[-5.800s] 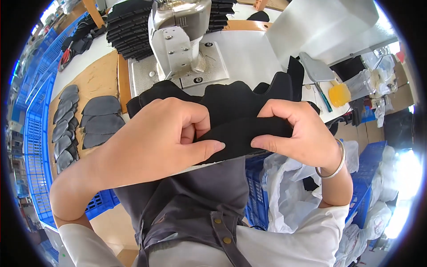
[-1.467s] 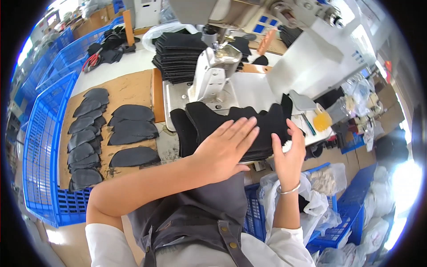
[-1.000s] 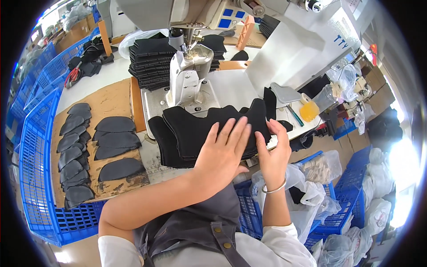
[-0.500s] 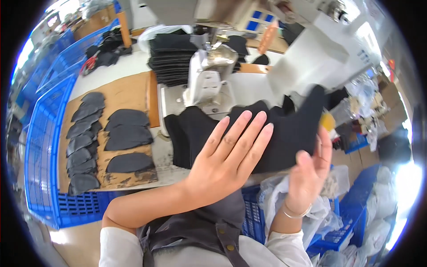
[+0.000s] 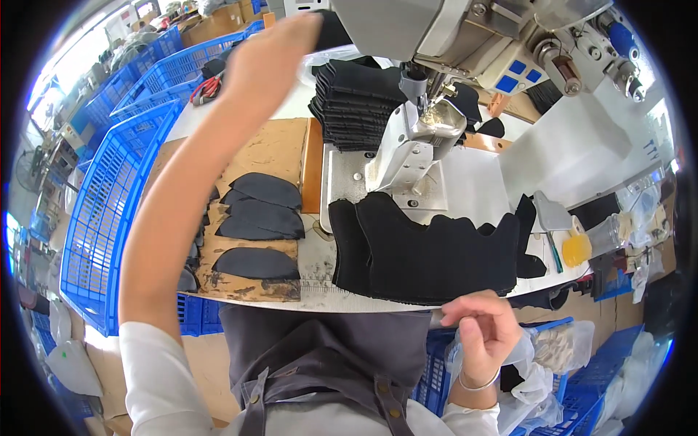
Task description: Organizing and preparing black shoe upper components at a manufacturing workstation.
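My left hand point(image 5: 273, 58) is stretched far forward at the upper left, smeared by motion. Its fingers close on a black fabric piece point(image 5: 331, 33), partly hidden behind the hand. Just beyond the table's front edge is my right hand point(image 5: 486, 328), loosely curled with thumb and fingers apart, holding nothing. Close to it, black cut fabric pieces point(image 5: 443, 254) with wavy upper edges lie piled on the white tabletop. Behind them stands the sewing machine's metal post bed point(image 5: 407, 149). A tall stack of folded black pieces point(image 5: 352, 109) sits to its left.
Dark curved pieces point(image 5: 258, 263) rest on a worn brown board point(image 5: 280, 149) at left. A blue crate point(image 5: 109, 240) flanks the table. Red-handled scissors point(image 5: 207, 89) lie far left; a yellow roll point(image 5: 576, 251) sits right. The machine head point(image 5: 443, 36) overhangs the back.
My left hand has left the fabric pile and swung far forward and left with a black piece. My right hand has dropped nearer me, off the raised fabric. The view has shifted.
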Available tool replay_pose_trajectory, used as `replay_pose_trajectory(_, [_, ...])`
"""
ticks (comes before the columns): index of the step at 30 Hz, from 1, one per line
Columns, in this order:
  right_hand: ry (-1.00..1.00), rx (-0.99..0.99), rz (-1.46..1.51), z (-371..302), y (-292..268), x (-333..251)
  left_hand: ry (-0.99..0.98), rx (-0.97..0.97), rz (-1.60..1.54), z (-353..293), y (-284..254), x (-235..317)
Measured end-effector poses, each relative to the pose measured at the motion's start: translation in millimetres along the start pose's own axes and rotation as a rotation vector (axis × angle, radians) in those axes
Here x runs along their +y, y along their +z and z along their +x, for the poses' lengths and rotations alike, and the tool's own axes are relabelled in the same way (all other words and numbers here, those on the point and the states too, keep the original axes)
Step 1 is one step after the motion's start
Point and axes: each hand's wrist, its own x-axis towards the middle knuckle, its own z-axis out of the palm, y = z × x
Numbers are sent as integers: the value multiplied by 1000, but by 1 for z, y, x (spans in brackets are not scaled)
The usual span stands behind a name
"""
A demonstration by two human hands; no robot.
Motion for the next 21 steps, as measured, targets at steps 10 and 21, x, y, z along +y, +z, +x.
replay_pose_trajectory(10, [-64, -259, -57, -8, 22, 6, 174, -552, -740, 29, -26, 39])
replay_pose_trajectory(21, [-252, -631, -104, -19, 68, 40, -14, -625, -545, -199, -96, 70])
